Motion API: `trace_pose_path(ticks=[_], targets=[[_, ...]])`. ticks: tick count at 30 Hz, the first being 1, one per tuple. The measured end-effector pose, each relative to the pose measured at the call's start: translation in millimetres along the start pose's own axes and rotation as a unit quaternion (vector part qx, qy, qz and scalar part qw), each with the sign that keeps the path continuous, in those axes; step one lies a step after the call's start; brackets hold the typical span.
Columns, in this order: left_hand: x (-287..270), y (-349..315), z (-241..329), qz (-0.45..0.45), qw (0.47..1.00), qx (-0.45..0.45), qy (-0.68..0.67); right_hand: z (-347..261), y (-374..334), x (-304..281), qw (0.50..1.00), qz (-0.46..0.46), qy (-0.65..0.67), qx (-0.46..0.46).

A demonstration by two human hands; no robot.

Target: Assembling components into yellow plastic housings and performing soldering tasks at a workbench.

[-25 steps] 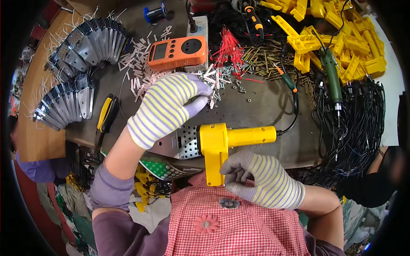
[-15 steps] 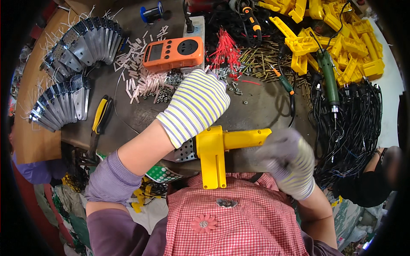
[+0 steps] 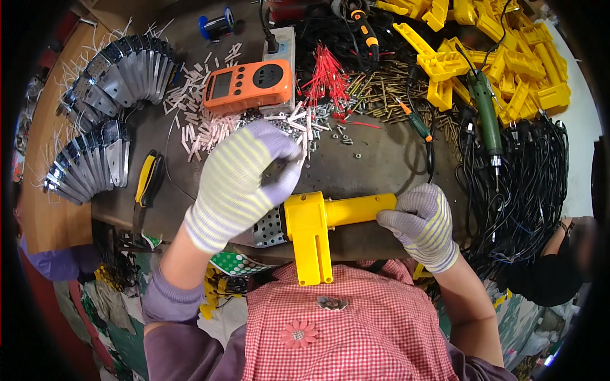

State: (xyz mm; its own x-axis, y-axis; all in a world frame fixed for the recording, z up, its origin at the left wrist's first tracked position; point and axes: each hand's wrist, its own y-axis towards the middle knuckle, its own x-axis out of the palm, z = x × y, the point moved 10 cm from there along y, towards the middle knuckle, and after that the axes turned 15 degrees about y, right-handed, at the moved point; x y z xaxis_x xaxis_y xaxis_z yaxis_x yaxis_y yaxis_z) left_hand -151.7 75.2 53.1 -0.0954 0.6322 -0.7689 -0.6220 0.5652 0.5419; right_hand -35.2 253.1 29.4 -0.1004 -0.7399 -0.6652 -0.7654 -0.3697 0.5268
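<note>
A yellow plastic housing (image 3: 307,238) with a side handle lies at the table's near edge, a perforated metal plate (image 3: 270,230) at its left. My left hand (image 3: 238,174), in a striped glove, is above and left of the housing. Its thumb and fingertips are pinched together; whatever small thing they hold is hidden. My right hand (image 3: 422,225), gloved alike, is closed at the right end of the housing's handle, thumb and forefinger against it.
Beyond are an orange meter (image 3: 249,87), pale tubes (image 3: 213,130), red-tipped parts (image 3: 326,75) and brass screws (image 3: 381,89). Metal plates (image 3: 114,82) and pliers (image 3: 149,181) lie left. To the right are a green screwdriver (image 3: 487,117), black cables (image 3: 515,190) and yellow housings (image 3: 521,63).
My left hand has come back from the small hardware near the meter, toward me and left, fingers pinched. My right hand, blurred before, is now steady at the handle's end.
</note>
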Motion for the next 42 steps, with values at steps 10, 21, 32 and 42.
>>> trace_pose_path(ticks=[10,21,32,42], targets=[[5,-98,46,-0.263,0.897,-0.172,-0.312,20,8,-2,0.998,0.003,0.026,0.049],[12,-105,49,-0.257,0.929,-0.158,-0.214,8,4,-3,0.999,0.020,0.021,-0.036],[-5,-7,33,-0.033,0.997,0.036,0.058,-1,-5,3,0.994,-0.068,-0.044,-0.068],[105,22,29,-0.214,0.844,0.185,0.455,32,-19,-142,0.950,0.172,-0.227,0.124]])
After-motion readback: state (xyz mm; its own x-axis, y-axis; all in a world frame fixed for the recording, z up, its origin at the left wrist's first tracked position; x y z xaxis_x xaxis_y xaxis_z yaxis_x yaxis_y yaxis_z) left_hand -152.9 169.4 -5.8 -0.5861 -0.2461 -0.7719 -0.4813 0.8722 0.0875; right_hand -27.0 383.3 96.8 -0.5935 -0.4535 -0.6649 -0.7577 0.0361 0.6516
